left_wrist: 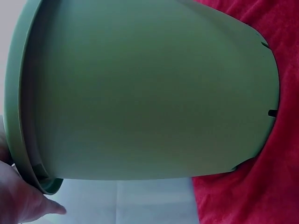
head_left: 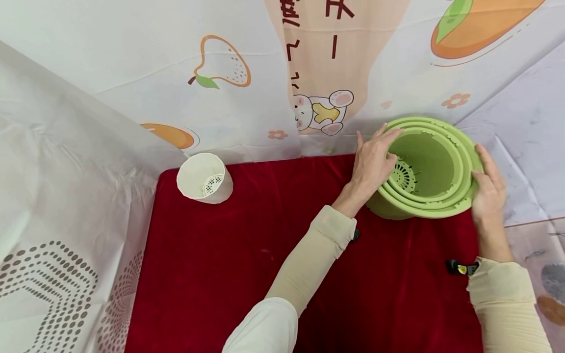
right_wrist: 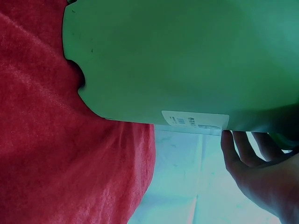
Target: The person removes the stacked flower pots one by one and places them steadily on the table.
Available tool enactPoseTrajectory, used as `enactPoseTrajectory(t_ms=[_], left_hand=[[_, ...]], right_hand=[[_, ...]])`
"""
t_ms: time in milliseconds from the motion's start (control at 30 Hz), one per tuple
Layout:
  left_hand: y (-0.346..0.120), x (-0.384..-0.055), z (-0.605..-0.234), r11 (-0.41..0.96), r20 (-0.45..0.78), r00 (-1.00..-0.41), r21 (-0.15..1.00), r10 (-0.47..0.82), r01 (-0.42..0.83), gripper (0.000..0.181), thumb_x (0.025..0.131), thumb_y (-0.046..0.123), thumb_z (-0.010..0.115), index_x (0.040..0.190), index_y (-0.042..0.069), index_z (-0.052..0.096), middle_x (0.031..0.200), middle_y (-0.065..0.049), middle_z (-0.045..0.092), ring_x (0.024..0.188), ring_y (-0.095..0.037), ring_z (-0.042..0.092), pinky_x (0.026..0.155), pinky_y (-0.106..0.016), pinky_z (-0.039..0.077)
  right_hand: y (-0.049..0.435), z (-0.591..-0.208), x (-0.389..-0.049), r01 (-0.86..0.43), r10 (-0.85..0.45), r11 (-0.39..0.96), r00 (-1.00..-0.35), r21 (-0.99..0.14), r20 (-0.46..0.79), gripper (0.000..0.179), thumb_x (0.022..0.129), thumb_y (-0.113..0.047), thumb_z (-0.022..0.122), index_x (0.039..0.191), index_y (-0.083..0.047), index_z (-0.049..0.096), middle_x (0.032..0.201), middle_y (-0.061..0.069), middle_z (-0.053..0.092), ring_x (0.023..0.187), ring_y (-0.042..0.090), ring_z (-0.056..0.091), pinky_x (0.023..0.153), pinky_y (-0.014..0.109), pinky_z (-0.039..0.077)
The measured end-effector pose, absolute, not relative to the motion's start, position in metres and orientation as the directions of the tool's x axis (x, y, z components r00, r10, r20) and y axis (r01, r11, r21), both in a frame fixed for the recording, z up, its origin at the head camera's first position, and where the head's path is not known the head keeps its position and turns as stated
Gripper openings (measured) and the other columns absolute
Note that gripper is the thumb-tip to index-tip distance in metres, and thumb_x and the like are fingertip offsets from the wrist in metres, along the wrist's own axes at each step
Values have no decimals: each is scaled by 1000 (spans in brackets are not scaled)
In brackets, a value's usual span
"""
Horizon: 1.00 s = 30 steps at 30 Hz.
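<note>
A stack of green plastic plant pots (head_left: 434,176), nested one inside another, stands at the back right of the red table. Slotted drainage holes show in the innermost bottom. My left hand (head_left: 372,159) holds the rim on the left side, its thumb reaching over the inside. On the right, my right hand (head_left: 489,193) grips the outer rim with the thumb on top. From the right wrist, its fingers (right_wrist: 240,154) are seen against the outer wall, beside a white label (right_wrist: 196,120). In the left wrist view the outer pot's wall (left_wrist: 149,93) fills most of the picture.
A small white pot (head_left: 214,193) with a perforated bottom stands at the back left of the table. Red cloth (head_left: 247,255) covers the tabletop. Printed fabric walls (head_left: 145,59) rise close behind it and along both sides.
</note>
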<state>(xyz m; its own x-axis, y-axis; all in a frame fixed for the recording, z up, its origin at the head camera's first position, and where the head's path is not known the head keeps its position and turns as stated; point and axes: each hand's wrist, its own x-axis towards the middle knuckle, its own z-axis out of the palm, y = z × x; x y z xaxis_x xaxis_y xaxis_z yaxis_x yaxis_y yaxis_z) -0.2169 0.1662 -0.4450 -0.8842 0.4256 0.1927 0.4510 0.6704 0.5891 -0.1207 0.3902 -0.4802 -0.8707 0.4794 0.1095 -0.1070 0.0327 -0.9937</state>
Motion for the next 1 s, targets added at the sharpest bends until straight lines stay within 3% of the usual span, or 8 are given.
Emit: enactPoseTrajectory(t_ms=[67, 133, 200, 267, 733, 833, 933, 1000], left_hand=[[165, -218, -443, 666, 214, -881, 587, 422, 461, 63, 88, 0, 63, 145, 25, 53, 145, 15, 52, 127, 2, 50, 121, -49, 5], [164, -220, -441, 657, 228, -880, 593, 418, 465, 64, 87, -2, 62, 145, 23, 53, 144, 13, 53, 93, 1, 66, 122, -43, 3], [162, -222, -440, 637, 237, -877, 612, 419, 469, 64, 87, -5, 62, 145, 20, 53, 145, 10, 53, 59, 0, 58, 121, -37, 2], [162, -223, -439, 616, 240, -875, 633, 420, 469, 64, 86, -7, 60, 145, 18, 53, 145, 7, 53, 43, -4, 42, 121, -31, 2], [160, -223, -446, 498, 291, -873, 730, 392, 467, 64, 84, -14, 58, 141, 13, 57, 143, 2, 56, 39, -5, 26, 108, -6, 21], [161, -222, -445, 484, 288, -877, 746, 384, 457, 63, 84, -12, 59, 141, 15, 58, 142, 5, 56, 39, -4, 27, 79, -4, 43], [161, -220, -443, 457, 270, -892, 783, 363, 423, 63, 84, -11, 60, 141, 17, 58, 141, 9, 57, 38, -3, 31, 46, -10, 37], [162, -220, -442, 440, 262, -902, 803, 343, 401, 63, 84, -11, 60, 140, 19, 59, 141, 9, 57, 37, -2, 32, 41, -13, 35]], right_hand=[[390, -480, -120, -93, 476, 50, -873, -994, 105, 50, 99, 4, 35, 146, -9, 49, 155, 3, 41, 146, 12, 30, 115, 14, 17], [390, -479, -120, -68, 468, 67, -879, -995, 92, 50, 100, 2, 35, 147, -11, 48, 156, 1, 40, 146, 11, 28, 114, 13, 16], [391, -478, -120, -56, 467, 63, -881, -996, 79, 51, 100, 1, 35, 147, -14, 49, 156, 1, 39, 146, 10, 27, 114, 13, 15], [391, -477, -119, -47, 467, 51, -882, -998, 66, 51, 101, 1, 35, 147, -15, 49, 157, 1, 38, 146, 10, 26, 114, 12, 15], [388, -476, -119, -78, 466, 29, -881, -997, 83, 51, 100, 3, 35, 146, -13, 50, 156, 1, 40, 146, 11, 28, 114, 13, 16], [388, -477, -119, -84, 467, 21, -880, -996, 85, 51, 100, 4, 35, 145, -13, 50, 156, 2, 40, 146, 12, 28, 115, 13, 16], [389, -478, -119, -88, 470, 23, -878, -996, 88, 50, 100, 4, 35, 145, -13, 51, 156, 2, 40, 146, 12, 28, 115, 14, 17], [389, -479, -119, -95, 470, 3, -879, -995, 85, 50, 100, 4, 35, 145, -12, 51, 156, 3, 40, 146, 12, 28, 115, 14, 17]])
